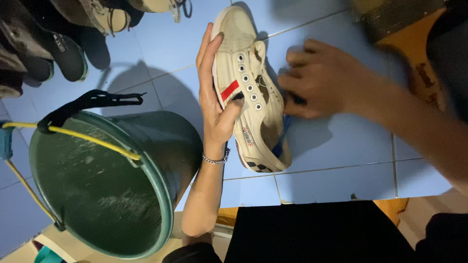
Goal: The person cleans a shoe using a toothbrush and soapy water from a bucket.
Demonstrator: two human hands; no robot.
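A large dark-green plastic bucket with soapy water stands just beside the left forearm. The left hand wraps a dirty cream canvas sneaker, laces already out, above the pale blue tiled floor. The blurred right hand, fingers curled, grips a blue brush against the shoe's side; grime shows, so scrubbing seems unfinished.

Dim bluish light; hard shadows on tiles; right hand motion-blurred; bottom edge dark.
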